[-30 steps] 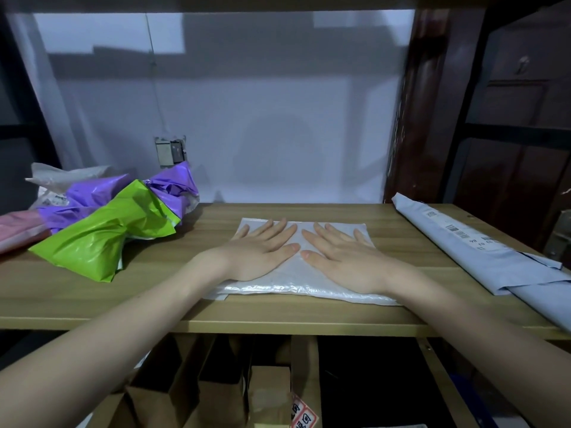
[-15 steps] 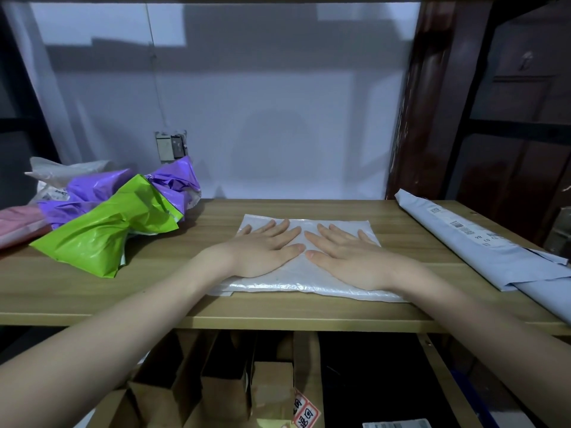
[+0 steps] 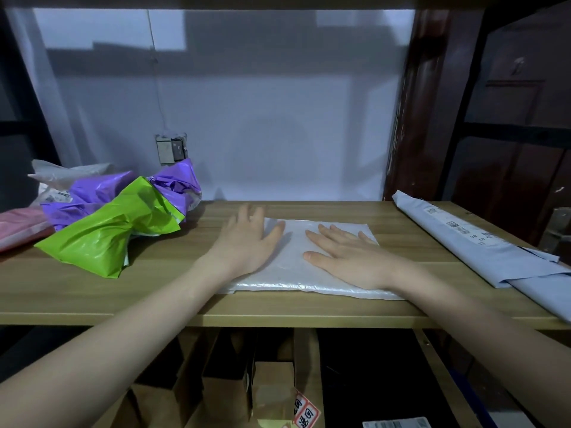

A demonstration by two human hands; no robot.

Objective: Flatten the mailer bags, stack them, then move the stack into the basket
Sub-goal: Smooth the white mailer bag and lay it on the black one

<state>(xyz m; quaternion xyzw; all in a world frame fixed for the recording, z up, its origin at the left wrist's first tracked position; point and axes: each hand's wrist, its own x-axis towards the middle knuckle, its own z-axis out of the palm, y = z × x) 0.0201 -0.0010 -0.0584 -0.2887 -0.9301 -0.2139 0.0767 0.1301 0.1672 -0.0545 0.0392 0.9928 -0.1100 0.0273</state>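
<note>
Mailer bag, white, lies flat on the wooden shelf, near its front edge. Right hand presses it with fingers spread flat; left hand, fingers straight, rests on its left edge, fingertips blurred. Crumpled green bag and purple bag lie far left; a grey bag at right is cut off.

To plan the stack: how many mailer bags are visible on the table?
6, maybe more hidden: white one under both hands; green, purple, pink, whitish left; grey right.
</note>
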